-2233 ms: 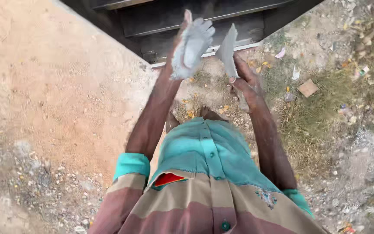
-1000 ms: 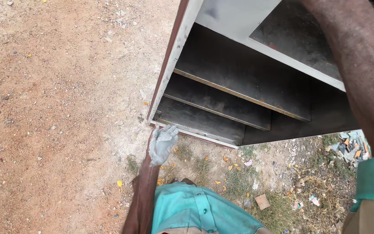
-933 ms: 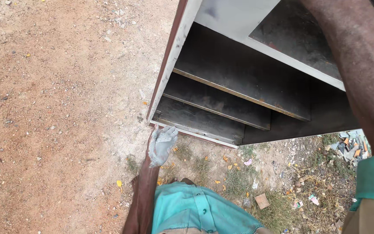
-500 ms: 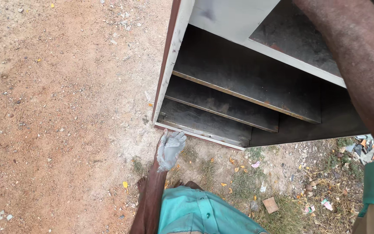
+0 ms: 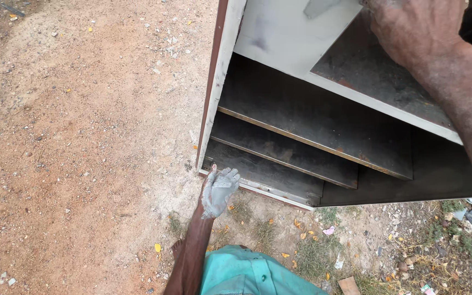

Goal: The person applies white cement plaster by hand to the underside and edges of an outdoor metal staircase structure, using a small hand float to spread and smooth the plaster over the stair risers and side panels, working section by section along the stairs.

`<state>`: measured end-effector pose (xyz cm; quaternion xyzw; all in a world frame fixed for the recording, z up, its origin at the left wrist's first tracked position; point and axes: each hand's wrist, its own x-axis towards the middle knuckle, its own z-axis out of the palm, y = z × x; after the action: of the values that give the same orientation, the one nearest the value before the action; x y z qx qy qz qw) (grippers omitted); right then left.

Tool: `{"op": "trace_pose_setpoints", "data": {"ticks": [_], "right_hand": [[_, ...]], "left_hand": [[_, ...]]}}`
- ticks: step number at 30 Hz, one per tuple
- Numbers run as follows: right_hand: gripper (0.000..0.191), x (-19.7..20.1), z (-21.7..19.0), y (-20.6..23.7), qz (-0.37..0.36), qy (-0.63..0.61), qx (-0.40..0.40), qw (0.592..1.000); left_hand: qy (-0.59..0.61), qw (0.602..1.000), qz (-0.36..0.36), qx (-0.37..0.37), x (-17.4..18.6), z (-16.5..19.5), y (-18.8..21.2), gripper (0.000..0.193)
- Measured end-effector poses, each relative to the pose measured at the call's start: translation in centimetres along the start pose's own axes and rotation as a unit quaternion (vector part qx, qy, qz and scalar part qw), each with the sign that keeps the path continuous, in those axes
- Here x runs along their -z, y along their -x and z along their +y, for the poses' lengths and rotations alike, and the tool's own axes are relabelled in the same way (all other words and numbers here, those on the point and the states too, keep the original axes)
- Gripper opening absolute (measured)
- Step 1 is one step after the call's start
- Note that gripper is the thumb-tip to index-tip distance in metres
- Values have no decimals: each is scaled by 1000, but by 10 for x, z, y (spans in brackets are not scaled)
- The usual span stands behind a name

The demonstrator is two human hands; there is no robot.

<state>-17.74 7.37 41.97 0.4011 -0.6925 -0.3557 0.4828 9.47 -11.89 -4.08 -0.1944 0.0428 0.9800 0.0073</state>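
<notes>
A tall metal cabinet [image 5: 222, 93] stands open on bare ground, with dark rusty shelves [image 5: 312, 131] and a pale grey-coated upper panel [image 5: 285, 38]. My left hand [image 5: 218, 191] hangs low beside the cabinet's bottom front corner. It is smeared with grey paste, its fingers are loosely apart and nothing is in it. My right hand [image 5: 411, 27] reaches in at the top, over the upper shelf, closed around a flat grey scraper blade [image 5: 320, 6] that points left against the pale panel. My forearm runs down the right edge.
Reddish gravel ground [image 5: 83, 136] spreads to the left of the cabinet. Sparse grass, dry leaves and small litter [image 5: 350, 284] lie in front of it and to the right. My teal shirt [image 5: 247, 273] shows at the bottom.
The left hand has drifted a little right, closer to the cabinet's bottom corner. The right hand, earlier out of frame above the forearm, now shows at the upper shelf with the blade.
</notes>
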Motion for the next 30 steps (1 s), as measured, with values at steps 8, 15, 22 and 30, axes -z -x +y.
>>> {"op": "trace_pose_setpoints", "data": {"ticks": [8,15,22,30], "right_hand": [[59,-14,32,52,86,-1,39,996],[76,13,3,59,37,-117,-47,991],[81,96,-156,122,11,-662,-243,709],[84,150,-309,188,-142,-787,-244,549]], "left_hand": [[-9,1000,2,-9,-18,-5,8,72],[37,991,-129,-28,-99,-5,29,69],[128,957,-250,-65,-172,-5,-9,78],[100,966,-161,-176,-148,-36,10,85]]}}
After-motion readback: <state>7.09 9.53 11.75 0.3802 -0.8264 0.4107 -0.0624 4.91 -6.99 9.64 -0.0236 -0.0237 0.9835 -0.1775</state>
